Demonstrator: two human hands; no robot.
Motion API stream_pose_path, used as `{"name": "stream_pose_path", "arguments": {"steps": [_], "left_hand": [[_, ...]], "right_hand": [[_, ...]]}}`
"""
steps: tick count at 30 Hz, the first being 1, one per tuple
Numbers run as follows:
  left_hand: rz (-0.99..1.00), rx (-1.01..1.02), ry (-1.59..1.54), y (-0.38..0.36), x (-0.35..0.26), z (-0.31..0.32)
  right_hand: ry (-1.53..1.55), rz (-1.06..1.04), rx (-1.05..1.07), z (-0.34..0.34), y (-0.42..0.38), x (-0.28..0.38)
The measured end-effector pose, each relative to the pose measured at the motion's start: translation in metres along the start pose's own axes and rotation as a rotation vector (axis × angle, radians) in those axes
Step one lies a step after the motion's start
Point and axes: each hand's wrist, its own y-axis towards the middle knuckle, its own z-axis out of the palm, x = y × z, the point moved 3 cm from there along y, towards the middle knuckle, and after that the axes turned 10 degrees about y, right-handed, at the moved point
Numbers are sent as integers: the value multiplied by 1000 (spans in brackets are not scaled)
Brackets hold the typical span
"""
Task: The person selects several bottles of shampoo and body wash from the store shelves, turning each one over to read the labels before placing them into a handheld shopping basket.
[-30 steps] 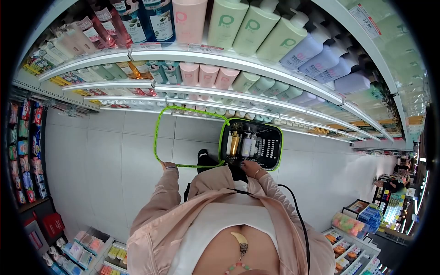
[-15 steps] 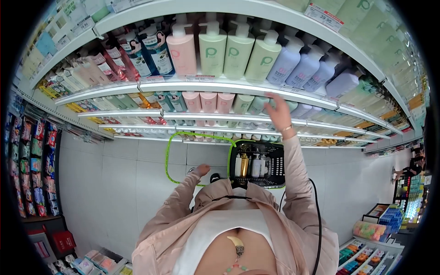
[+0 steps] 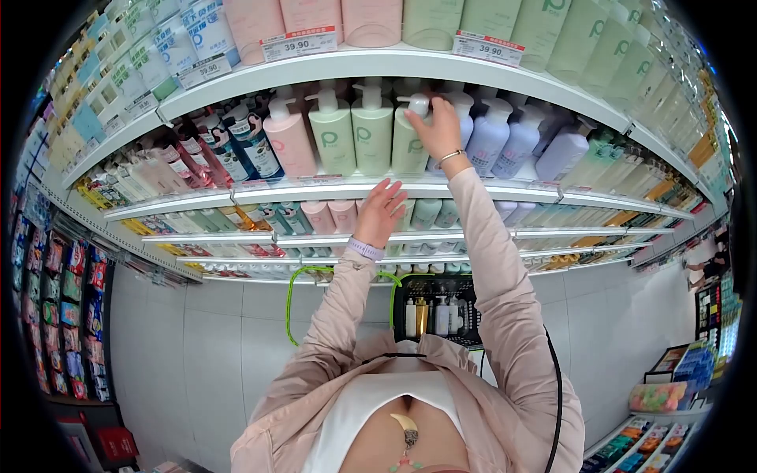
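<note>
My right hand [image 3: 438, 128] grips the upper part of a pale green pump bottle [image 3: 407, 150], thumb in front and the other fingers curled around its neck. The bottle stands on the shelf beside two matching green bottles [image 3: 371, 140]. To its right are lilac pump bottles [image 3: 516, 142]; a pink one [image 3: 289, 140] stands farther left. My left hand [image 3: 380, 213], with a pale band at the wrist, is held palm up with fingers apart, in front of the shelf edge below the bottles. It holds nothing.
Price tags line the white shelf [image 3: 378, 65] above. Lower shelves carry more bottles. A black basket [image 3: 406, 317] with a green handle [image 3: 289, 311] sits below, holding a gold bottle [image 3: 422, 316] and several others. Hanging packets [image 3: 72, 303] stand at left. A black cable [image 3: 557, 386] runs by my right side.
My right hand has risen from the shelf edge onto the green pump bottle. My left hand has come up from beside the basket to the shelf front. The view has shifted.
</note>
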Motion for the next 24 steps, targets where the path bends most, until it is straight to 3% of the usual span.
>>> {"name": "stream_pose_path", "arguments": {"steps": [3, 8, 19, 21, 23, 24], "left_hand": [[-10, -21, -51, 0, 4, -4], [-69, 0, -109, -8, 29, 1], [-116, 49, -345, -39, 33, 38], [-101, 122, -333, -42, 26, 52], [-85, 186, -326, -57, 27, 61], [-111, 177, -466, -66, 30, 63]], "right_hand": [[255, 2, -13, -12, -14, 4], [382, -80, 36, -23, -39, 17], [391, -194, -55, -92, -66, 82], [392, -159, -98, -111, -63, 97], [710, 98, -36, -121, -65, 103], [761, 123, -29, -119, -66, 100]]}}
